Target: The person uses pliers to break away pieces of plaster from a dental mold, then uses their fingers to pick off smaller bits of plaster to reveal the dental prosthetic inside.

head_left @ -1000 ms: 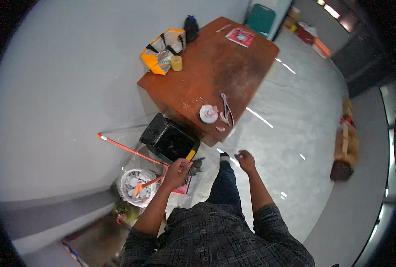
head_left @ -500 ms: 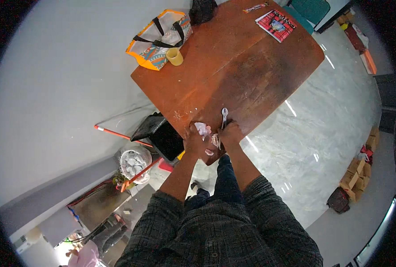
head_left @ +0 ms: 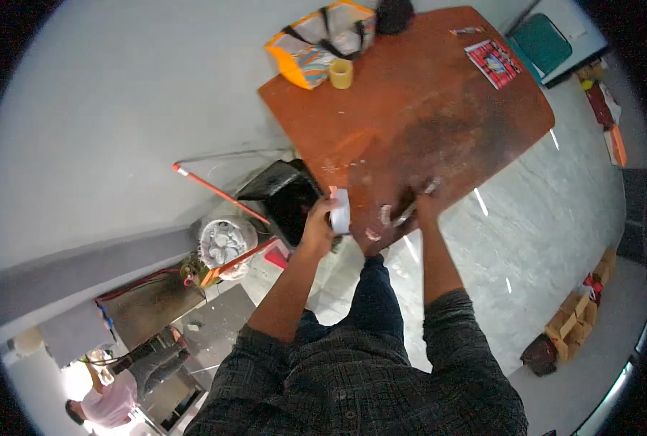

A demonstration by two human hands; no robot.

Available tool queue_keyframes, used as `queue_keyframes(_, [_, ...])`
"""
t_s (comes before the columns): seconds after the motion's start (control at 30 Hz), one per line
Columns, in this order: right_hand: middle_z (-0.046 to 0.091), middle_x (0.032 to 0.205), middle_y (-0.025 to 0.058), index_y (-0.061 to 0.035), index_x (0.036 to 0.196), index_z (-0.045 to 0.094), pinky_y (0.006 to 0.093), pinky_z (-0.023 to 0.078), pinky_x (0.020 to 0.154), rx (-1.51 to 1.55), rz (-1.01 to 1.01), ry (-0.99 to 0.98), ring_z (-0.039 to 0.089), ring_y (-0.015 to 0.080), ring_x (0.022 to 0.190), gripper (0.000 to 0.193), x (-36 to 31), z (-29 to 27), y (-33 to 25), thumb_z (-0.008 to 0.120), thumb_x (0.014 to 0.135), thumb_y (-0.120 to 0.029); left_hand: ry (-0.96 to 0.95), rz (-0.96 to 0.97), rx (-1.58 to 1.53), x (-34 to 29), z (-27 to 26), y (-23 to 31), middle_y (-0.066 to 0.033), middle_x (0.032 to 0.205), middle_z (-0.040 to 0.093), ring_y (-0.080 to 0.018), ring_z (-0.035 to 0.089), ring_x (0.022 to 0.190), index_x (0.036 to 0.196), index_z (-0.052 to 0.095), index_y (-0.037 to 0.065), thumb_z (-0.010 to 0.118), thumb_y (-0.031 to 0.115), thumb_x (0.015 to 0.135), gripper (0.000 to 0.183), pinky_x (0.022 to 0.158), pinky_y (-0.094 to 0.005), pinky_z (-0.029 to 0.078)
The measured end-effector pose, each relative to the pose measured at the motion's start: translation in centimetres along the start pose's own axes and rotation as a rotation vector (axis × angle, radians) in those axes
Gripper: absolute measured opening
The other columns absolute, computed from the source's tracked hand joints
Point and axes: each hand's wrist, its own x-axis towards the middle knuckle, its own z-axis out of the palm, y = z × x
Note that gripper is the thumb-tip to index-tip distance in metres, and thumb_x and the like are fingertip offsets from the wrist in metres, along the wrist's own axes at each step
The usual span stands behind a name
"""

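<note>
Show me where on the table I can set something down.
The table is free midway between the yellow cylinder and red booklet. Crowded: the left edge by the bag, and the near corner with the right hand, tool and pink scraps.

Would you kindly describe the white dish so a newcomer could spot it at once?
Find the large reddish-brown table, then the black bin by its near left edge. Just right of the bin, the person's left hand holds the white dish, tilted; its pale colour sets it apart from the dark bin and brown table.
</note>
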Motion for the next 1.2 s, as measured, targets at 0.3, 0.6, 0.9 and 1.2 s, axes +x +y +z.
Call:
queue_keyframes(0.3, [0.058,0.085,0.0093,-0.0072,0.112,0.057,0.0381,0.058,0.077,0.783,0.534,-0.145,0.061,0.0199,0.072,0.021,-15.1,-11.3,-4.1,0.053,0.098,-0.021,-0.716,0.138,-0.629,-21.9,-17.3,11.5,-0.0204,0.127,0.051,-0.0364,0.057,0.104,0.15,0.028,0.014,0.067,0.034,0.091,0.073,0.072,-0.0442,0.058])
queue_keyframes(0.6, [0.068,0.084,0.0171,0.0081,0.112,0.059,0.0234,0.045,0.042,0.249,1.078,-1.067,0.055,0.0141,0.051,0.029,-42.8,-3.9,-0.7,0.044,0.096,-0.009,-0.214,0.518,-0.417,-33.4,-38.8,15.0,-0.0182,0.139,0.052,-0.0346,0.053,0.126,0.139,0.048,0.008,0.075,0.013,0.081,0.065,0.106,-0.0564,0.043])
queue_keyframes(0.9, [0.066,0.11,0.0279,-0.0081,0.143,0.025,0.0353,0.056,0.06,0.056,0.754,-1.369,0.069,0.0277,0.077,0.052,-50.9,7.0,-13.2,0.05,0.097,-0.005,-0.304,0.567,-0.947,-37.9,-40.1,17.2,-0.0209,0.136,0.053,-0.0418,0.045,0.129,0.125,0.061,0.01,0.069,0.051,0.082,0.06,0.102,-0.0652,0.038])
queue_keyframes(1.2, [0.06,0.128,0.0144,-0.0046,0.14,0.043,0.0364,0.043,0.101,0.215,0.469,-1.7,0.058,0.0253,0.121,0.047,-56.8,8.6,-25.1,0.055,0.095,-0.001,-0.091,0.498,-1.165,-36.6,-40.4,18.2,-0.0258,0.144,0.045,-0.0518,0.038,0.134,0.141,0.042,-0.002,0.042,0.053,0.095,0.071,0.112,-0.0631,0.031])
